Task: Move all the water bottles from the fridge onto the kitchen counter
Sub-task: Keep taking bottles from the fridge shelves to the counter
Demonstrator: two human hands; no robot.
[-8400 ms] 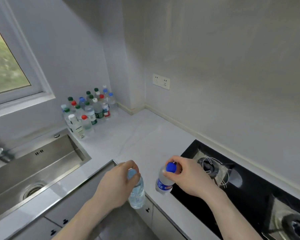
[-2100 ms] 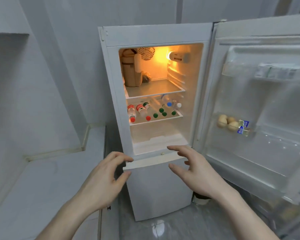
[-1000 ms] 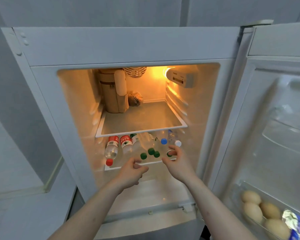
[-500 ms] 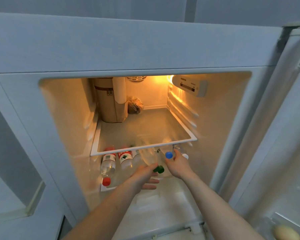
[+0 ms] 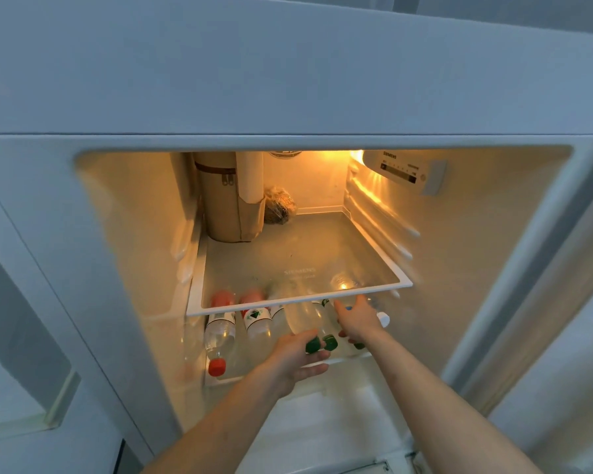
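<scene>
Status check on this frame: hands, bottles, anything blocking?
Left hand grips a green-capped bottle on the lower shelf. Right hand reaches among bottles, grip unclear. Red-capped bottle still lying there. Upper glass shelf overhangs closely.

Bottle caps visible: three green (image 5: 313, 344), one red (image 5: 216, 367), one white (image 5: 384, 319).

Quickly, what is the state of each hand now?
Left hand: gripping the neck of a green-capped bottle lying on the lower shelf.
Right hand: reaching over the bottles, fingers extended, holding nothing visible.
</scene>
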